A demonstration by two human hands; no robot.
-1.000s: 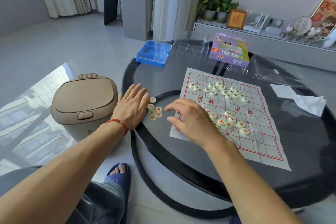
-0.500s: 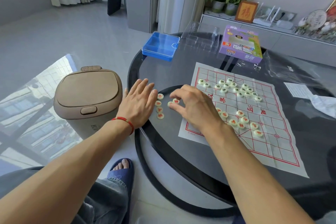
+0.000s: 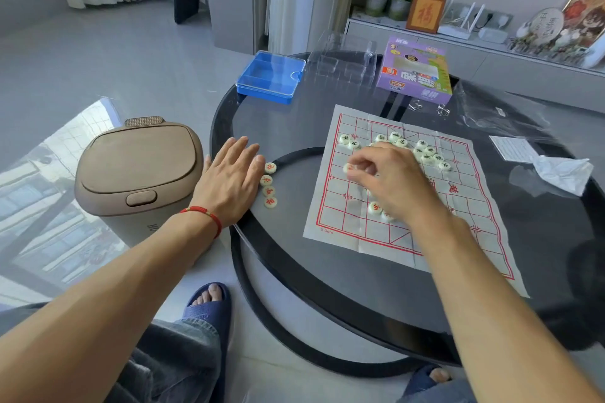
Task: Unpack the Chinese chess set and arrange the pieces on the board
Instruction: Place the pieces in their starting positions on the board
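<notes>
The paper chess board (image 3: 458, 206) with red grid lines lies on the dark round glass table (image 3: 311, 271). Several cream pieces with dark characters (image 3: 425, 150) cluster at its far side. My right hand (image 3: 389, 180) hovers over the board's left part, fingers pinched on a red-character piece (image 3: 347, 168); it hides other pieces, and one red piece (image 3: 375, 207) shows under the wrist. My left hand (image 3: 229, 180) lies flat at the table's left rim, fingers apart, beside a column of several red pieces (image 3: 269, 185) off the board.
A blue plastic case (image 3: 268, 77), a clear plastic tray (image 3: 340, 62) and the purple chess box (image 3: 414, 70) stand at the table's far side. A paper slip and crumpled tissue (image 3: 559, 170) lie at right. A beige bin (image 3: 137, 170) stands left of the table.
My right hand took pieces from the group by my left hand and moved right onto the board with one pinched. My left hand stayed put.
</notes>
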